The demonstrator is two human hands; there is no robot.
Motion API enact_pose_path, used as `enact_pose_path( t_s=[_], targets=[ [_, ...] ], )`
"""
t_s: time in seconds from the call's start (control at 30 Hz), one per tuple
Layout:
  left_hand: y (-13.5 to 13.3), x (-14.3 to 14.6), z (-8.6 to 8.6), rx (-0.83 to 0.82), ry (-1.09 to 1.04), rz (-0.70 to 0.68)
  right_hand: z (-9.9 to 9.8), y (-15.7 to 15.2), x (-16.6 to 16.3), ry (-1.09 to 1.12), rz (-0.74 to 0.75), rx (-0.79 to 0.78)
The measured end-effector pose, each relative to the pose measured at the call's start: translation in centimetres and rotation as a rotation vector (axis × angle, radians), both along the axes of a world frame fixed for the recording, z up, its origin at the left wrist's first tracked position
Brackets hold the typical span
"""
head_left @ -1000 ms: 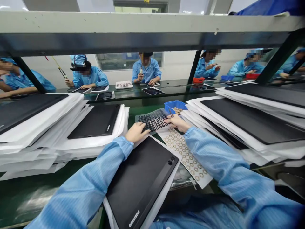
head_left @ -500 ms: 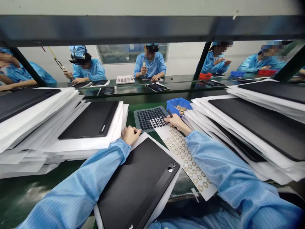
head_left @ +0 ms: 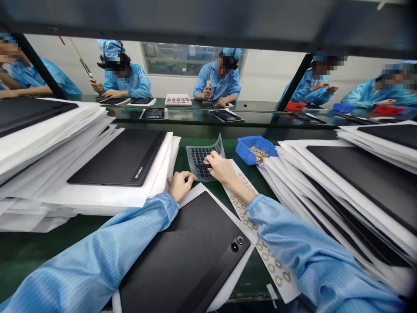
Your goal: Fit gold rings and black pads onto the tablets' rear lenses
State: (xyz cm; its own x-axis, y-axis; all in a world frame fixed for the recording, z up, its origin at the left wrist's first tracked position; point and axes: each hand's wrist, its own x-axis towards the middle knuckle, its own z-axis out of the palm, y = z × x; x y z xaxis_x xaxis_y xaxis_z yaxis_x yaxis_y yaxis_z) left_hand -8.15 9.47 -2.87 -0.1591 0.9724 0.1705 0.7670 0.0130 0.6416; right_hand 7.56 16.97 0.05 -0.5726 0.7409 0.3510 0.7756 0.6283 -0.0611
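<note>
Since half a second ago the right hand (head_left: 221,167) has crossed from the blue bin's side to the middle of the dotted sheet (head_left: 197,155), whose far edge now curls up, while the left hand (head_left: 179,184) has stayed put. Across the right half of the frame, stacks of black tablets (head_left: 358,182) in white sleeves fan out; a matching pile (head_left: 120,158) fills the left. At lower centre, one tablet (head_left: 185,252) lies back-up on white paper over the green bench (head_left: 39,248), its two lenses showing; we cannot tell whether anything has been fitted round them. A strip of tan rings (head_left: 260,248) runs from under the right wrist to the bottom edge, rings showing all along it. The dotted sheet, at centre, looks largely full, so we judge the work to be at the picking stage. Right of it sits the blue bin (head_left: 256,148), with small tan bits inside. The right hand's fingers, drawn together, pinch a thin dark tool (head_left: 206,165), its tip on the sheet. The left hand rests curled and empty at the tablet's far corner.
</note>
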Motion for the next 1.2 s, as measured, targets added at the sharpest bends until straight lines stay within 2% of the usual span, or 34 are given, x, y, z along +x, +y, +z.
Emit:
enact_pose_path(
  t_s=[0.1,0.2,0.43,0.77,1.03,1.2],
  targets=[
    [-0.2,0.2,0.1,-0.004,-0.001,0.010,-1.7,0.6,0.3,-0.006,-0.002,-0.009],
    [-0.2,0.2,0.0,-0.009,0.005,0.009,-2.5,1.5,1.1,0.022,-0.049,-0.037],
    [-0.1,0.0,-0.1,-0.006,0.013,0.018,-2.9,2.8,1.6,0.112,-0.129,-0.100],
    [0.1,-0.2,-0.3,0.001,-0.010,0.038,-2.6,2.2,1.2,0.137,-0.137,-0.147],
    [0.3,-0.6,-0.3,0.056,-0.064,0.050,-2.9,2.2,1.2,0.228,-0.063,-0.155],
    [0.4,-0.7,-0.7,0.063,-0.093,0.034,-2.1,1.8,0.4,0.355,0.109,-0.170]
  ],
)
